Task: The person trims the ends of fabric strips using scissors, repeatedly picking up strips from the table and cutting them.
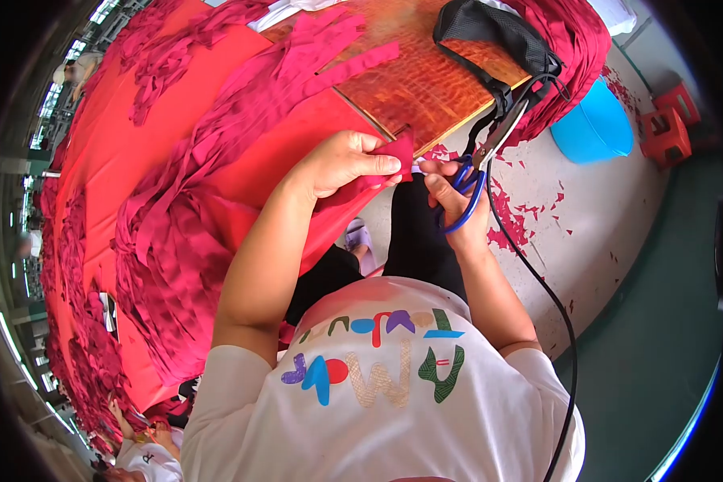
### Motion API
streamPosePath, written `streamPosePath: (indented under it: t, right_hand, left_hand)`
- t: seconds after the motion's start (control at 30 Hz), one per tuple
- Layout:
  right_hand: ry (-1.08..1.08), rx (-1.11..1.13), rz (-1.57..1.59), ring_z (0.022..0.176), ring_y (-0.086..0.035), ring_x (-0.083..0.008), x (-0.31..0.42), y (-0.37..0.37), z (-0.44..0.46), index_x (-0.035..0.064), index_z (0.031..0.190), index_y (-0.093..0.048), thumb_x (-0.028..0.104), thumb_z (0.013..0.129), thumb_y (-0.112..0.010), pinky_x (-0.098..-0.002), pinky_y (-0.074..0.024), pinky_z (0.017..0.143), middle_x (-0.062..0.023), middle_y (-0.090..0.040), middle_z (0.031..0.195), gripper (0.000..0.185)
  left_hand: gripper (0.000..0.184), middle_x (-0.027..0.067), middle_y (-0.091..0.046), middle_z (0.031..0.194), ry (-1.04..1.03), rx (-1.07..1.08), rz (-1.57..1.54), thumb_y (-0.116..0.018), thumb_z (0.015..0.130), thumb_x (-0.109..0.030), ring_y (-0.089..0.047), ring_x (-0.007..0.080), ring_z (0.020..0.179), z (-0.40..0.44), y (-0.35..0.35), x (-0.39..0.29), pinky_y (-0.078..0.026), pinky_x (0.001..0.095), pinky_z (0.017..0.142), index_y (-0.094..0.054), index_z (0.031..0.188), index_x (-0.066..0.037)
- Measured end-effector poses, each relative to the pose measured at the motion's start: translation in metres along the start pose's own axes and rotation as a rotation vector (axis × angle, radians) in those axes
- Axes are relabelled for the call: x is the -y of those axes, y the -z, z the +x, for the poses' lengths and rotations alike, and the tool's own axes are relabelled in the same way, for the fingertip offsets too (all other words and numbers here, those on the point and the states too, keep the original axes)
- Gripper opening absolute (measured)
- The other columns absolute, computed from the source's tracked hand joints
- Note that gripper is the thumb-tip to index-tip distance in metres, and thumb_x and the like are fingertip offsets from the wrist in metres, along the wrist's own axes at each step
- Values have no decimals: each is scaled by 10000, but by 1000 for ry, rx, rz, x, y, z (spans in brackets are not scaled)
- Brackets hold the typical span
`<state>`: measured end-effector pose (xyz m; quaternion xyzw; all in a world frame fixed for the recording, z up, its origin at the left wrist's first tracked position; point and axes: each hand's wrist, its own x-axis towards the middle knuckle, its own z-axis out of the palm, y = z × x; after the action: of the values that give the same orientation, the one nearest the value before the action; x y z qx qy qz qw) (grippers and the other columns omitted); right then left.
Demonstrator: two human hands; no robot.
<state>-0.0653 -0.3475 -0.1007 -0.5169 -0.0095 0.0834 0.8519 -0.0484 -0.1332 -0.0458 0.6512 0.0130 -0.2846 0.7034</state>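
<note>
My left hand [337,167] pinches the end of a dark red fabric strip [398,151] between thumb and fingers, just in front of the wooden table's corner. In my right hand [456,201] is a pair of scissors [504,128] with blue handles, the fingers around the loops. Its metal blades point up and away, apart from the fabric. My right fingertips are close beside the strip's end; whether they touch it I cannot tell. Bright red cloth [277,153] hangs over the table edge under my left forearm.
Heaps of crimson fabric strips [177,249] cover the left side. A black bag [498,36] lies on the wooden tabletop [410,80]. At right are a blue tub [593,124], a red stool [665,136] and floor scraps [506,213]. A black cable [538,277] runs past my right arm.
</note>
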Motion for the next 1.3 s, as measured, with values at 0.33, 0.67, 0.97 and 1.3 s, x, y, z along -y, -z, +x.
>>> streamPosePath:
  t: [0.33,0.67,0.97,1.3]
  right_hand:
    - [-61,-31,-26,555,-547,-106,20,-29,28,58,907,-549,31,760,-754,-240,-442,507,-23,-609,730,254]
    - [-158,-26,169,577,-541,-130,-2,-11,34,47,874,-600,55,782,-741,-273,-449,523,-27,-590,701,168]
    - [694,220,-944,570,-524,-124,13,-1,45,-1,895,-672,37,875,-535,-255,-412,569,-56,-542,632,143]
    - [414,216,-430,626,-525,-70,30,-42,86,7,984,-578,1,858,-568,-188,-393,556,-109,-681,922,127]
  left_hand:
    - [260,86,-692,894,-35,28,114,-716,848,-139,-656,138,840,1,-7,3,-511,268,794,-668,1024,47]
    - [278,90,-697,906,-29,105,148,-714,837,-137,-657,143,858,-1,1,2,-505,274,819,-668,1036,51]
    - [290,203,-661,818,-432,-267,785,-704,773,-258,-658,338,734,-19,-27,20,-493,416,654,-686,963,-39]
    - [174,77,-693,913,-252,-318,290,-673,861,-175,-656,190,884,-170,-93,97,-500,301,766,-696,1001,-76]
